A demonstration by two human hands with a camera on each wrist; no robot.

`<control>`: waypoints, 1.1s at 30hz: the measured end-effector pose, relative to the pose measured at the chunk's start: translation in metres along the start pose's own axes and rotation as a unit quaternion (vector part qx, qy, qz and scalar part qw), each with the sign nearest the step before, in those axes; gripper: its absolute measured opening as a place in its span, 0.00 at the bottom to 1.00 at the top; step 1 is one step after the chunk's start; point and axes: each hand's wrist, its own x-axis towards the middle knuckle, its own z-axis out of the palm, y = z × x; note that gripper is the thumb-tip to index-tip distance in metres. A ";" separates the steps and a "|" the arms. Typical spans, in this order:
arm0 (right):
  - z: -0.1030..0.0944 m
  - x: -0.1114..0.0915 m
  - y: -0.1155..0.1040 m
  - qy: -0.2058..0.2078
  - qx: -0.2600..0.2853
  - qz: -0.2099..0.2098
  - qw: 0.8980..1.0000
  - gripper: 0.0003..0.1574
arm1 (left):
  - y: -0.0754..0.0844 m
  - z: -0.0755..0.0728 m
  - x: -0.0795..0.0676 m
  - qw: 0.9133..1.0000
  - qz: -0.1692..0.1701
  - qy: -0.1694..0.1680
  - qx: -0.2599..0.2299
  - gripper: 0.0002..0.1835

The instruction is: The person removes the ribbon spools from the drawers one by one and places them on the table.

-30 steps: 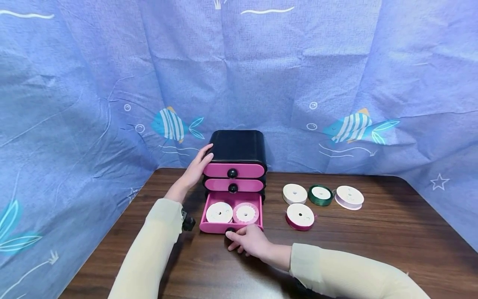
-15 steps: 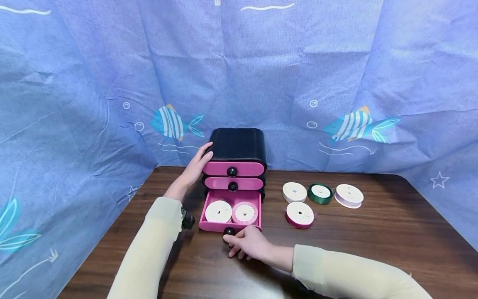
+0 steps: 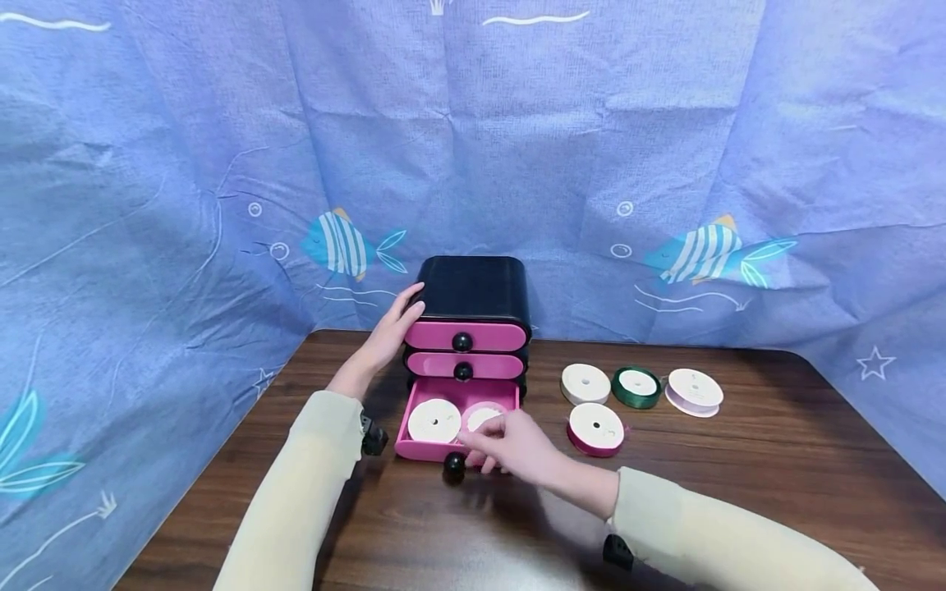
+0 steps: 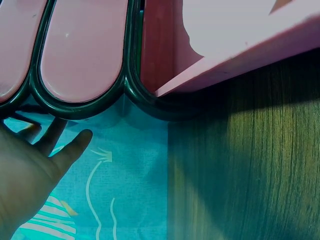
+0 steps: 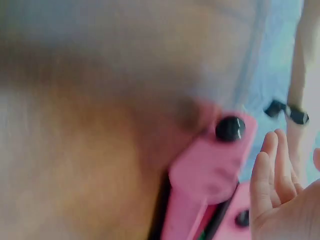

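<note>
A black cabinet (image 3: 473,287) with pink drawers stands on the table, its bottom drawer (image 3: 421,451) pulled out. My left hand (image 3: 386,335) rests against the cabinet's upper left side, fingers fairly straight; the left wrist view shows these fingers (image 4: 72,150) by the black frame. Inside the drawer a white ribbon spool (image 3: 433,421) lies left of a pink ribbon spool (image 3: 482,410). My right hand (image 3: 517,450) hovers over the drawer's front right, partly covering the pink spool, fingers loosely bent and holding nothing. The black knob (image 3: 454,466) is free of it.
Right of the cabinet lie a cream ribbon spool (image 3: 585,384), a green one (image 3: 636,387), a pale one (image 3: 694,392) and a dark pink one (image 3: 595,429). A blue fish-print cloth (image 3: 591,164) hangs behind the wooden table (image 3: 739,460).
My right hand has let go of the bottom drawer's knob and moved up and right over the drawer front. The left hand and the open drawer have stayed in place.
</note>
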 end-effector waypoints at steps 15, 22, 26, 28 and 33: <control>-0.045 0.030 0.029 0.028 -0.176 -0.112 0.978 0.26 | -0.001 0.000 0.001 1.000 -0.003 0.003 0.003 0.31; -0.044 0.038 0.047 -0.013 -0.222 -0.129 0.966 0.37 | -0.002 0.000 0.003 1.000 -0.004 0.000 -0.002 0.31; -0.043 0.043 0.053 -0.031 -0.226 -0.135 0.964 0.44 | -0.003 0.000 0.003 1.000 -0.001 -0.001 -0.001 0.31; -0.043 0.044 0.055 -0.038 -0.229 -0.141 0.962 0.46 | -0.003 0.000 0.003 1.000 0.000 0.000 0.000 0.31; -0.041 0.045 0.057 -0.053 -0.248 -0.152 0.955 0.46 | -0.003 -0.001 0.002 1.000 -0.001 0.000 0.004 0.31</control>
